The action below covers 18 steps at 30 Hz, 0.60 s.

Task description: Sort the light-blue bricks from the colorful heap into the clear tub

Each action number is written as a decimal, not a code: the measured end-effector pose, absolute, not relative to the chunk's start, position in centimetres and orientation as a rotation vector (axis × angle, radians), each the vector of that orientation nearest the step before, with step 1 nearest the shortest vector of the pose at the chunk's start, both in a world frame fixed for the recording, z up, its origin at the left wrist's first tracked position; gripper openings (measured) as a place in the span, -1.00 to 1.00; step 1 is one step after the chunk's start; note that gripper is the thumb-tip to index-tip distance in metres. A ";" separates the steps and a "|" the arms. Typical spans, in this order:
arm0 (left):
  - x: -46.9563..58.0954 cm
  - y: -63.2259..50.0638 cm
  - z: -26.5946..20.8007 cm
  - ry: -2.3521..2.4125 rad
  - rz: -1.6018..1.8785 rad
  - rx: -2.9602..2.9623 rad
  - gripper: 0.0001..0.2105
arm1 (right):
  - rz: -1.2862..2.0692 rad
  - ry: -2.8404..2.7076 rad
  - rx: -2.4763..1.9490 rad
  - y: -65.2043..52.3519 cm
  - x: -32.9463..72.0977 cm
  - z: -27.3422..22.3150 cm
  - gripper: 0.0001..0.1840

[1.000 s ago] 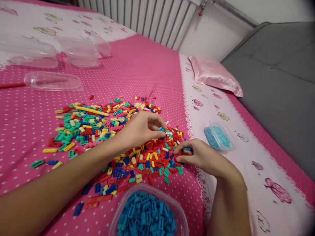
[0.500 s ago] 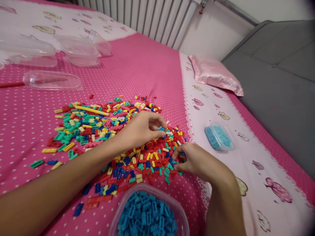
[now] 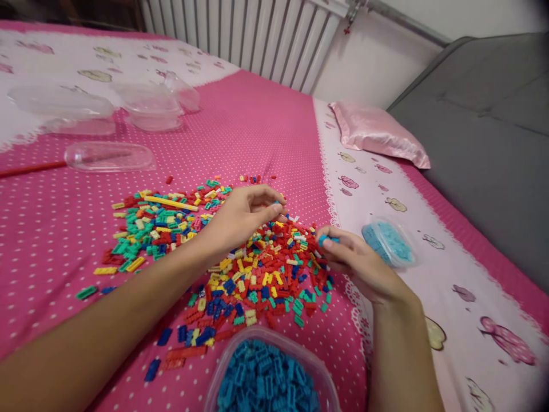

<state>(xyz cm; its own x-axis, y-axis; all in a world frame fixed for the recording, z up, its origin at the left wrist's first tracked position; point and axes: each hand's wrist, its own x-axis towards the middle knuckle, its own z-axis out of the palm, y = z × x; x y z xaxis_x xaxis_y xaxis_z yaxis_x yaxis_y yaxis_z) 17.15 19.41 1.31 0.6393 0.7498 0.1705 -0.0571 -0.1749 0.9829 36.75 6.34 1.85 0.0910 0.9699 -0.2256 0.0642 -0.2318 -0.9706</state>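
Small plastic building bricks in red, yellow, green, blue and pink (image 3: 274, 274) lie in a wide, loose pile on the bed. Above the middle of the pile, my left hand (image 3: 246, 214) is closed in a pinch, a bit of blue brick showing at its fingertips. My right hand (image 3: 360, 260), raised at the pile's right edge, pinches a light-blue brick (image 3: 328, 240) between thumb and fingers. In front of me stands a clear plastic tub (image 3: 315, 357) filled with blue bricks (image 3: 268, 380), its lower part cut off by the view.
A smaller clear box of light-blue bricks (image 3: 389, 243) sits to the right. Clear empty containers (image 3: 150, 106) and a clear lid (image 3: 109, 156) lie at the back left, near a red stick (image 3: 32, 169). A pink pillow (image 3: 377, 134) rests by the grey headboard (image 3: 484, 109).
My right hand has lifted from the pile's right edge, and a light-blue brick now shows in its fingers. My left hand stays pinched above the pile. The view has shifted slightly.
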 end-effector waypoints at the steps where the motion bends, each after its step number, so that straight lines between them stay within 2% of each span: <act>1: 17.1 19.4 1.4 0.586 0.820 1.564 -0.88 | 1.335 -0.919 -1.328 6.7 36.3 1.8 -0.81; 5: 16.9 18.0 1.8 0.616 0.986 1.776 -0.93 | 1.512 -0.528 -0.899 8.1 33.6 2.1 -0.86; 9: 16.8 15.7 1.9 0.386 1.174 2.282 -0.86 | 1.529 -0.417 -0.892 8.5 31.3 2.2 -0.92; 13: 17.0 15.0 1.4 0.248 1.046 2.625 -0.78 | 1.444 -0.420 -0.918 8.5 29.9 1.4 -0.87; 18: 17.1 15.6 0.8 0.308 0.920 2.674 -0.75 | 1.399 -0.342 -0.888 8.8 30.1 0.1 -0.90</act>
